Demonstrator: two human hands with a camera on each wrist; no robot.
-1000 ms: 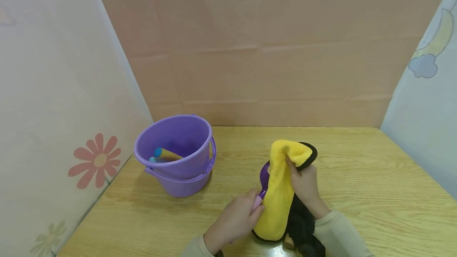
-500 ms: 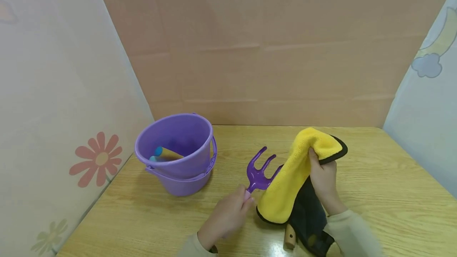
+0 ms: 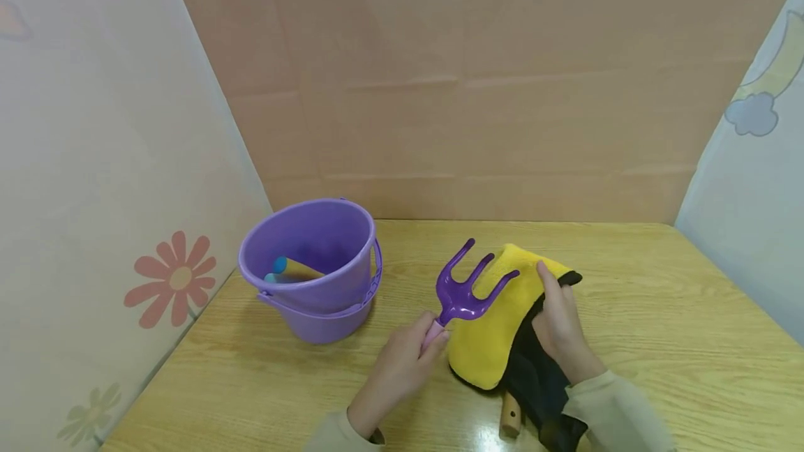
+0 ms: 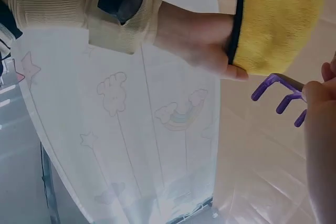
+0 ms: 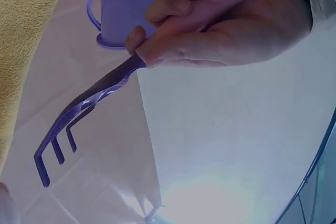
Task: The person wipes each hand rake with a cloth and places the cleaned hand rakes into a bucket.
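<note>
In the head view my left hand (image 3: 402, 361) grips the pink handle of a purple three-pronged hand rake (image 3: 461, 295), prongs pointing up and away. The rake head overlaps a yellow cloth (image 3: 486, 347) with black edging. My right hand (image 3: 562, 326) pinches that cloth near its upper right corner, thumb on the yellow side, and the rest hangs down to the left. In the right wrist view the left fingers (image 5: 181, 6) wrap round the rake's handle. Dark fabric (image 3: 537, 382) lies below the right hand, and a wooden handle end (image 3: 511, 416) pokes out beside it.
Two nested purple buckets (image 3: 314, 312) stand at the left of the wooden table (image 3: 678, 340), the upper one tilted. Inside lies a yellow stick with a blue end (image 3: 295, 269). A brown paper-like backdrop (image 3: 465, 89) rises behind, with white patterned sheets at both sides.
The rake's head has come out from behind the cloth and now shows in front of it. My right hand moved right with the cloth, then dipped slightly back to the left.
</note>
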